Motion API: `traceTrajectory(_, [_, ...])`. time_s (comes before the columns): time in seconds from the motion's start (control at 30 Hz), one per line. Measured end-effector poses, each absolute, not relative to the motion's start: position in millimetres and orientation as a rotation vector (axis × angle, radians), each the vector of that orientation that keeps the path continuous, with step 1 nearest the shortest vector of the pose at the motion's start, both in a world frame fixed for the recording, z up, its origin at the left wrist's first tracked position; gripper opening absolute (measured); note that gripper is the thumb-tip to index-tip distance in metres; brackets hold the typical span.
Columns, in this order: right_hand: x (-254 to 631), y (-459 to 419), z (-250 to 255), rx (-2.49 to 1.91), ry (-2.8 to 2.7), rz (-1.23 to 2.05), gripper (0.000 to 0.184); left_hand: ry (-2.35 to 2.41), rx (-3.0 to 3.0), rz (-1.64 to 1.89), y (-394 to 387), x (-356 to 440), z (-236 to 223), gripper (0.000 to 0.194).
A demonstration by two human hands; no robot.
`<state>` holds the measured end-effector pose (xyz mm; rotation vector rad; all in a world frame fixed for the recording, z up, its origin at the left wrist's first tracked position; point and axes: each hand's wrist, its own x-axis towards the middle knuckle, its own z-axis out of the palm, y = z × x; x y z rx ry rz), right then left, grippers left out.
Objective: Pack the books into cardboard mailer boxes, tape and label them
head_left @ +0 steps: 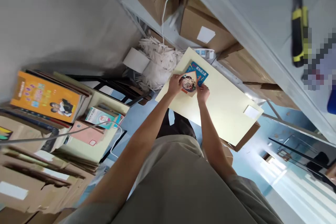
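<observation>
A small book with a round picture on its cream cover [188, 82] is held by its two sides over a pale yellow board. My left hand [175, 84] has its fingers closed on the left edge. On the right edge, my right hand [203, 93] pinches the same book. Behind it a blue book [198, 71] with white lettering shows, partly covered; whether the two touch I cannot tell. The pale yellow board [223, 112] lies beneath both books, with a white label [251, 112] near its right corner.
Stacked books, with an orange one [47, 96] on top, stand at left near a pink box [88, 132]. Cardboard boxes [207, 24] line the back. White paper scraps [160, 59] are heaped beyond the board. A yellow-black utility knife [298, 29] lies on the upper right shelf.
</observation>
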<state>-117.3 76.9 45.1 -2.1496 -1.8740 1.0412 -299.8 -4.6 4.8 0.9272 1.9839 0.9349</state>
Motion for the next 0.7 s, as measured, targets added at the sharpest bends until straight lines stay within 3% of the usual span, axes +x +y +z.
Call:
traceTrajectory(0.2, [-126.7,63.4,67.2,-1.961,-2.072,0.596,0.028,2.001,0.846,1.012,-78.4,-328.3,-8.9,0.040])
traceTrajectory(0.4, [-221.5,56.4,63.1,-1.379,-2.573,0.775,0.028,2.105,0.325,0.999,-163.3,-389.7,-52.2,0.028])
traceTrajectory(0.57, [-326.0,52.0,16.0,-0.955,-3.089,1.006,0.030,2.062,-0.050,1.068,-183.4,-423.6,-107.9,0.034])
traceTrajectory(0.7, [-387.4,66.0,-65.2,-0.771,-3.309,1.113,0.040,2.019,-0.270,1.124,-175.3,-438.5,-161.7,0.035])
